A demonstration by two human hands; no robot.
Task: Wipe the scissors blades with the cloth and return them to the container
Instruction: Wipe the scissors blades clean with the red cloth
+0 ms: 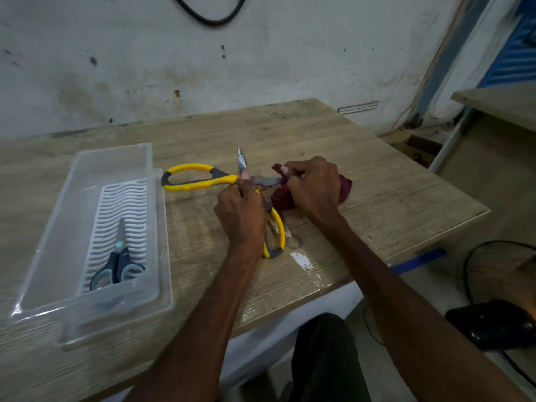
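Yellow-and-grey scissors [200,177] are spread wide open above the wooden table [377,187]. My left hand [240,216] grips them near the pivot, one handle pointing left, the other down toward me. One blade points up and away. My right hand [314,187] holds a dark red cloth [343,187] wrapped around the tip of the other blade, which points right. A clear plastic container [72,198] with a white ribbed insert sits on the left.
Smaller blue-handled scissors [117,264] lie closed inside the container. The table's right edge runs close to my right hand. A fan [499,300] stands on the floor at the right. A grimy wall rises behind the table.
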